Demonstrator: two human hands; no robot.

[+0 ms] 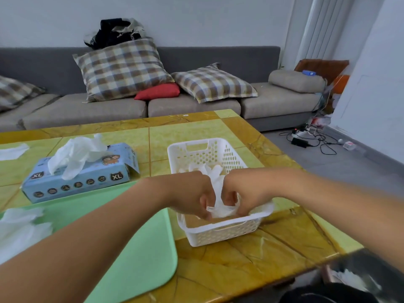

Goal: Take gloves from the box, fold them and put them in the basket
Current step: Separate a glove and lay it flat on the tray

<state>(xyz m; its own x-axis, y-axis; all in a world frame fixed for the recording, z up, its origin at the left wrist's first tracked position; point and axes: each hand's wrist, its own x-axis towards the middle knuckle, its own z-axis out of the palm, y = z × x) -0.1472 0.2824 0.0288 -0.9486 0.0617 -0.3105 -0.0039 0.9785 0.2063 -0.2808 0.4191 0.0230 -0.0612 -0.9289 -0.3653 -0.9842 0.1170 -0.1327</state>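
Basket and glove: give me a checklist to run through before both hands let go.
1. Folded glove is over the white basket, inside its rim: ok.
2. Left hand and right hand both pinch the glove: ok.
3. Glove rests on the basket floor: cannot tell, the hands hide it.
4. Fold is holding together: cannot tell, the glove looks bunched between the fingers.
5. Basket sits flat on the table, away from the edge: ok.
6. Next glove stands ready, sticking out of the blue box: ok.
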